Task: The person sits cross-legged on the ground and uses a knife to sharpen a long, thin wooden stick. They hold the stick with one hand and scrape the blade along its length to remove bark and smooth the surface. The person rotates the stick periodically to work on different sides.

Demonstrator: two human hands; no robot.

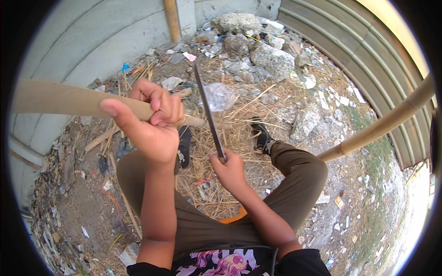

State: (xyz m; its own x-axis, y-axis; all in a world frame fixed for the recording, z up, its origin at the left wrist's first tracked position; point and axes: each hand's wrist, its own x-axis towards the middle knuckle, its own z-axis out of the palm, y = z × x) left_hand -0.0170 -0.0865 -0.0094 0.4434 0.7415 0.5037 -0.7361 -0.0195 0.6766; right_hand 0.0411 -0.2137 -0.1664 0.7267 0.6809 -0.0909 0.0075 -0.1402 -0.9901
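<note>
My left hand (154, 126) is closed around a pale length of bamboo (64, 97), its thumb lying along the side. The bamboo runs out to the left, close to the camera, and its other end tapers past my fingers over the ground between my feet. In my right hand (230, 174) is a long, dark machete (209, 108), gripped low between my knees. Its blade points up and away, seen nearly edge-on, with a gap between it and my left hand. The machete's handle is mostly hidden in my fist.
Straw-like bamboo shavings (216, 179) cover the ground between my legs. Beyond are a clear plastic bag (218, 97) and concrete rubble (272, 61). A bamboo pole (382, 131) slants beside my right knee. A concrete wall (83, 55) and a corrugated sheet fence (357, 55) stand around.
</note>
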